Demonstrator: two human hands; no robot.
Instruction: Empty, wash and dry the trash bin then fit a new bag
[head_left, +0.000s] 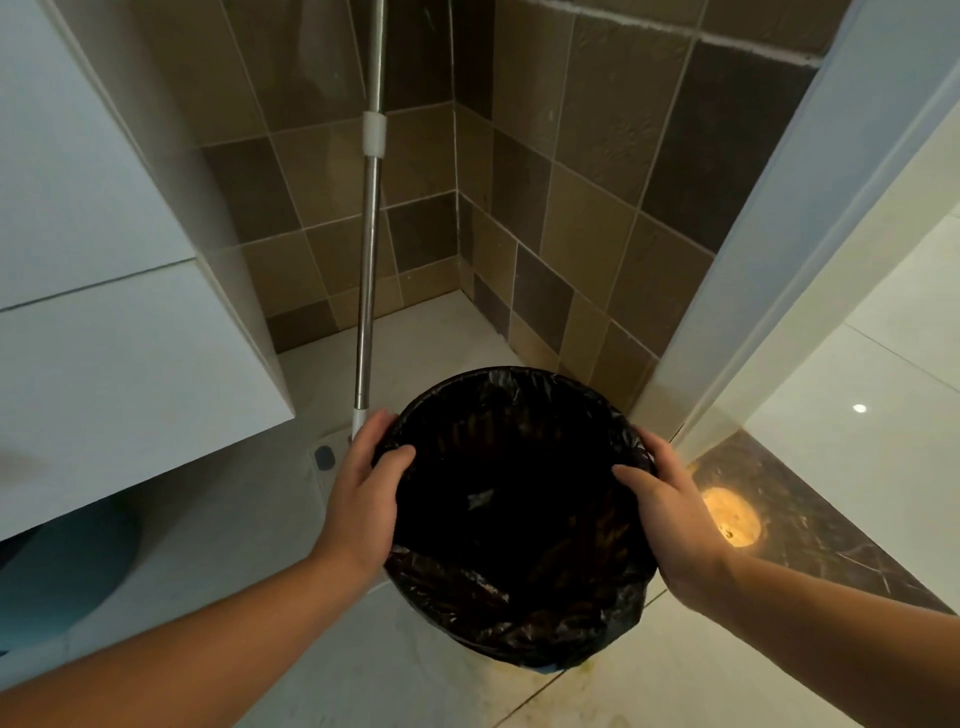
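A round trash bin (519, 644) lined with a black plastic bag (514, 415) is below me, its mouth facing up. The bag is folded over the rim and hides most of the bin's wall. My left hand (363, 493) grips the left rim, thumb inside the bag and fingers outside. My right hand (670, 514) grips the right rim the same way. A small pale scrap (480, 499) lies deep inside the bag. Whether the bin touches the floor is hidden.
A metal mop handle (370, 249) leans in the brown tiled corner behind the bin. A white cabinet (104, 322) juts out at left, and a white door frame (753, 270) stands at right. A dark marble threshold (810, 530) runs at right on the pale floor.
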